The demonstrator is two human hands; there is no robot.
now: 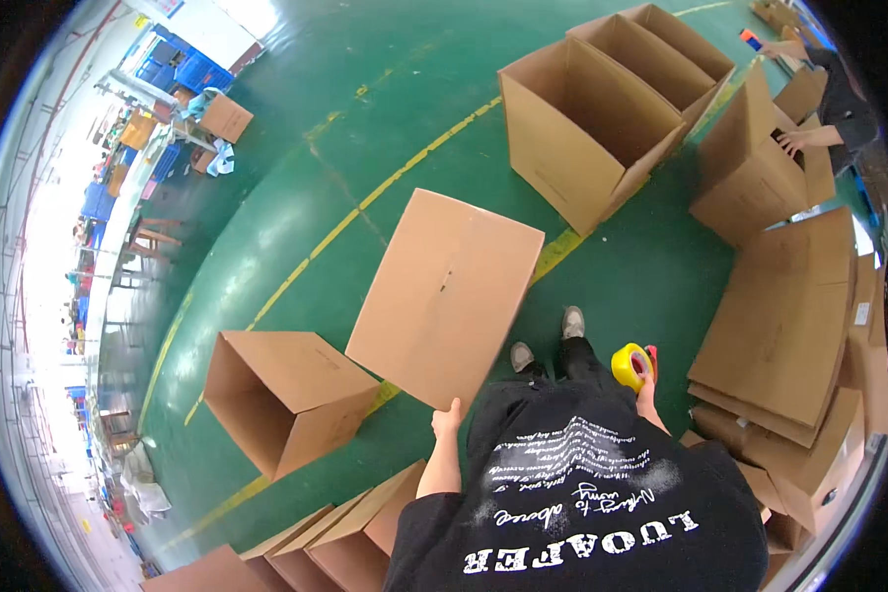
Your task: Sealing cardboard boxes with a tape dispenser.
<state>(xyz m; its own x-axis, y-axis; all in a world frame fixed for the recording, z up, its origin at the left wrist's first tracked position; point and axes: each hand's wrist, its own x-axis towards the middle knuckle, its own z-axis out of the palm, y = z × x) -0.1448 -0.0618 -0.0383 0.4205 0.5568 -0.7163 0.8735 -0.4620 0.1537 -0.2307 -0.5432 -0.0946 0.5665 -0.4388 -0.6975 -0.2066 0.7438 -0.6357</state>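
My left hand (446, 419) grips the near edge of a closed brown cardboard box (439, 296), thumb on top and the other fingers hidden beneath. The box is tilted in front of me, its flat face turned up with a small dark mark at the middle. Down by my right side, my right hand (646, 385) is closed around a tape dispenser with a yellow roll of tape (622, 365) and a red part. An open-ended cardboard box (331, 380) lies just left of the held box.
Tall open boxes (562, 153) stand ahead to the right. A co-worker (844, 99) handles another box (750, 173) and holds an orange-and-blue tool. Flat cardboard (779, 326) is stacked at right; more boxes (350, 548) stand at lower left. Yellow lines (375, 192) cross the green floor.
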